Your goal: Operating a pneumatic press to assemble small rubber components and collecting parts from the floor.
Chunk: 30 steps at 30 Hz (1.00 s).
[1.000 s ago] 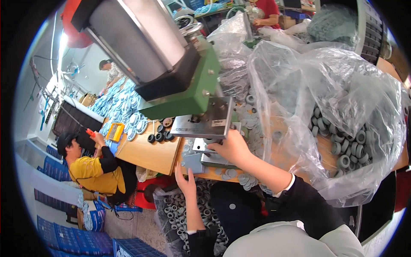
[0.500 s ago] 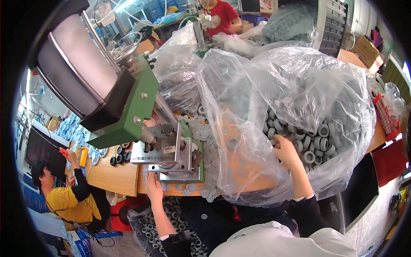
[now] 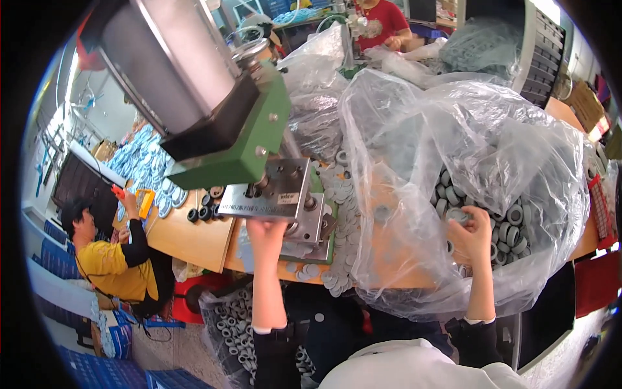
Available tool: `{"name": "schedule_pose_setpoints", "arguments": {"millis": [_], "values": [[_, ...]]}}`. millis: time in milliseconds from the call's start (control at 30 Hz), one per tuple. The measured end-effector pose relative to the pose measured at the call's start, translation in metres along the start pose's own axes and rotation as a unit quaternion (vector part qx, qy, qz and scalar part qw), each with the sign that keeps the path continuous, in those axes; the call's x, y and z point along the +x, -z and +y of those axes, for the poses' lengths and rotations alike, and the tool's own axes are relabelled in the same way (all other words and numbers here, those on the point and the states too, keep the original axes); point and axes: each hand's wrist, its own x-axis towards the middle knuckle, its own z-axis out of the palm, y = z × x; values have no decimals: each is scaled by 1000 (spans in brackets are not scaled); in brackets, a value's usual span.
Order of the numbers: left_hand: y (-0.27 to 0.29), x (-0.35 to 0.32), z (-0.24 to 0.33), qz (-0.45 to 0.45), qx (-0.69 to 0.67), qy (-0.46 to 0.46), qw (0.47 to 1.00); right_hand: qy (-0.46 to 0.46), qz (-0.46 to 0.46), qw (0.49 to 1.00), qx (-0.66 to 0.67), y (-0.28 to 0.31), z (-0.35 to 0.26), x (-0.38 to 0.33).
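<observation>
the right hand is down in the clear bag of grey rings, fingers curled round one or two at the top of the heap; this looks like the picking-up step. the left hand reaches under the steel plate of the green press, fingertips hidden, so i cannot tell how open it is or whether it holds anything. flat discs lie beside the press. next, i'd judge, a ring has to be carried across and seated squarely under the plate.
</observation>
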Motion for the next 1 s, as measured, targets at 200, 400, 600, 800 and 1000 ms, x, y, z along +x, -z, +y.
{"name": "schedule_pose_setpoints", "arguments": {"millis": [200,400,600,800,1000], "values": [[-14,0,-16,146,300,-211,919,44,-156,970,180,-22,-47,-20],[27,-61,-41,274,279,-254,885,178,-290,913,223,-103,-104,-69],[147,-182,-145,296,343,206,867,244,-276,913,176,-178,-143,-80],[190,-214,-167,278,362,156,876,153,-262,947,103,-218,-158,-77],[97,-74,-96,105,504,-209,831,225,-262,926,151,-196,-142,-64]]}}
